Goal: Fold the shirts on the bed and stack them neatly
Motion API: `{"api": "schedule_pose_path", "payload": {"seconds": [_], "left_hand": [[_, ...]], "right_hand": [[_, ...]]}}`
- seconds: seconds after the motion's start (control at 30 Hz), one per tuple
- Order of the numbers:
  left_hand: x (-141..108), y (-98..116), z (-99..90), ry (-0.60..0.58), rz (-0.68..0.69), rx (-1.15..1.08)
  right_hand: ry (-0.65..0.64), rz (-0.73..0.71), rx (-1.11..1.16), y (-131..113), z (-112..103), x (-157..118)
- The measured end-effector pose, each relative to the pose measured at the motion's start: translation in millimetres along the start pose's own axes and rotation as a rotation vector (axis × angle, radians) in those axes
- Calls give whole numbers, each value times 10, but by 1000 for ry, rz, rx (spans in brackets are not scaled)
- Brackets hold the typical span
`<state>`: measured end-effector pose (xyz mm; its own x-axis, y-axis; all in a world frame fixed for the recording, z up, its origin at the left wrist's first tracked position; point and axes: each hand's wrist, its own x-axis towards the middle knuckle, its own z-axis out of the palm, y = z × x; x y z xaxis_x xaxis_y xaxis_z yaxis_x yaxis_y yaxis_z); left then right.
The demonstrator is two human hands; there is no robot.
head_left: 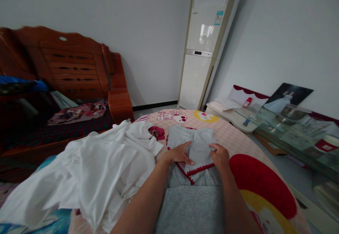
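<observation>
A light grey garment with red scalloped trim (200,152) lies folded over on the round table in front of me. My left hand (181,154) rests on its left part, thumb and fingers spread apart over the cloth. At the right edge, my right hand (220,156) has its fingers curled in and pinches the fabric. More grey cloth (192,205) spreads below, towards me; whether it belongs to the same piece I cannot tell. A heap of white cloth (106,167) lies to the left of my left forearm.
The table wears a pink checked cover (225,131) with cartoon prints. Behind the white heap, a dark red cloth (158,132) shows. A wooden bench (76,64) stands at left, a tall air conditioner (197,75) at the back, and a glass-topped stand (288,135) with bowls at right.
</observation>
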<state>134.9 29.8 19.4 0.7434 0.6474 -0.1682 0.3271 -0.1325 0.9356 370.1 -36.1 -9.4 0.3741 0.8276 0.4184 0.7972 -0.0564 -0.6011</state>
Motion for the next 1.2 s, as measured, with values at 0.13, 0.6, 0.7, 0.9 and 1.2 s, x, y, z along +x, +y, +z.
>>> {"api": "schedule_pose_path", "payload": {"seconds": [0.13,0.6,0.7,0.9,1.2], "left_hand": [[-22,12,8,-88,-97,-59],[-157,181,-65,-285,-96,53],[-85,173,-93,75,68,205],[46,37,169,77,283,471],[44,-144,245,-14,188,787]], "right_hand": [[-113,-320,107,-131,144,-37],[-438,-378,-262,-223,389,-215],[-462,-371,-306,-274,369,-225],[-478,-348,-279,-292,361,-202],[-343,-278,-387,-167,403,-186]]}}
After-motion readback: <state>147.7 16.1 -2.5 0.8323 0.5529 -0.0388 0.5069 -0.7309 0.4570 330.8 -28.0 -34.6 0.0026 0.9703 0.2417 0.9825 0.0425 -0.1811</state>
